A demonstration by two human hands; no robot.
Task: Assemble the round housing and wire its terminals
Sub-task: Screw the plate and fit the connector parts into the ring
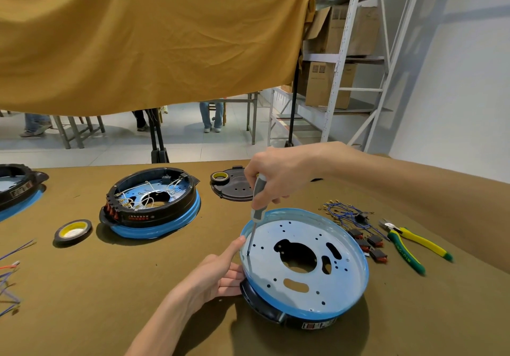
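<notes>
A round housing (303, 281) with a blue-filmed metal plate on a black base lies on the table in front of me. My right hand (278, 181) grips a grey-handled screwdriver (256, 206), held upright with its tip on the plate near the left rim. My left hand (218, 275) presses against the housing's left edge, thumb up along the rim and fingers straight against the black base. A bundle of blue wires with terminals (345, 213) and several black-and-red switches (369, 245) lie to the right of the housing.
A second housing (151, 203) with white wiring stands at centre left, a third (16, 187) at the far left edge. Two tape rolls (73, 230) (220, 178), a black cover plate (237, 187), yellow-green pliers (408, 248) and loose wires (11, 272) lie around.
</notes>
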